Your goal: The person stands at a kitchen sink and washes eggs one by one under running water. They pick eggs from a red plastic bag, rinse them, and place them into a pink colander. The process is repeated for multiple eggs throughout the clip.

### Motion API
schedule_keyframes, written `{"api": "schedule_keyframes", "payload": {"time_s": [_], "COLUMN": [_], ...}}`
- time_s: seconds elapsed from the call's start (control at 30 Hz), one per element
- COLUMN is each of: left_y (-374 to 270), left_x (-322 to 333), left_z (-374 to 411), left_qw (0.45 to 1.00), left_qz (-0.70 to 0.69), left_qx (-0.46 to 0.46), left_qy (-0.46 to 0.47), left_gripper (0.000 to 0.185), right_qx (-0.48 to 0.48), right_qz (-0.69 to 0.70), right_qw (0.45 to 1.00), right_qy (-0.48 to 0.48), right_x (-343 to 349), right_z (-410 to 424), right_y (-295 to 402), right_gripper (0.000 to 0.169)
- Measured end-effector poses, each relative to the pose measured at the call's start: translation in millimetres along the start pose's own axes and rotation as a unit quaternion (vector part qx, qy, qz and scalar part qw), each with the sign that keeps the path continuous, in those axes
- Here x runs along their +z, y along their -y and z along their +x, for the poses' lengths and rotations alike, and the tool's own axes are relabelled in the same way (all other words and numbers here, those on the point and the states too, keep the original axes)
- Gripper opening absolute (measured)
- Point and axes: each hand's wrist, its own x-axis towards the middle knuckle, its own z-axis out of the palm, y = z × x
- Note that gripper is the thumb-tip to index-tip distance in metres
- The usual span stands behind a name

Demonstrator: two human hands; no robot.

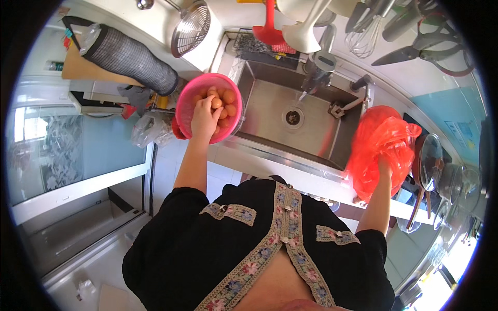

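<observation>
My left hand (pixel 204 117) is inside a pink plastic mesh basket (pixel 182 90), its thumb and fingers around a brown egg (pixel 216 102). Several more brown eggs (pixel 228 96) lie in the basket around that hand. The basket stands at the left end of the sink (pixel 268 105), overlapping its rim. On the sink's right side, my right hand (pixel 384 163) reaches into a crumpled red plastic bag (pixel 373 132). The thin film covers most of that hand, so its fingers and whatever they touch are hidden.
A faucet (pixel 321 66) rises behind the sink, above a drain (pixel 292 117). A red ladle (pixel 268 31), a whisk (pixel 363 39) and scissors (pixel 424 46) hang along the back. Left of the basket is a grey mesh-covered roll (pixel 132 58). Lidded pans (pixel 431 161) stand at right.
</observation>
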Motion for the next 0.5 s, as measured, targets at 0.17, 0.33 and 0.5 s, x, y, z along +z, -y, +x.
{"api": "schedule_keyframes", "payload": {"time_s": [0.17,0.33,0.5], "left_y": [2,-71,-176], "left_x": [-18,-21,33], "left_z": [-18,14,13], "left_qw": [0.994,0.976,0.801], "left_qz": [0.074,-0.109,-0.460], "left_qx": [0.032,0.180,0.261], "left_qy": [-0.069,-0.063,0.280], "left_gripper": [0.050,0.052,0.070], "right_qx": [0.088,0.008,-0.146], "right_qz": [0.285,0.490,0.581], "right_qw": [0.920,0.822,0.622], "right_qy": [0.256,0.289,0.504], "right_x": [-172,-254,-242], "right_z": [-70,-146,-121], "right_y": [96,144,293], "right_gripper": [0.041,0.025,0.029]}}
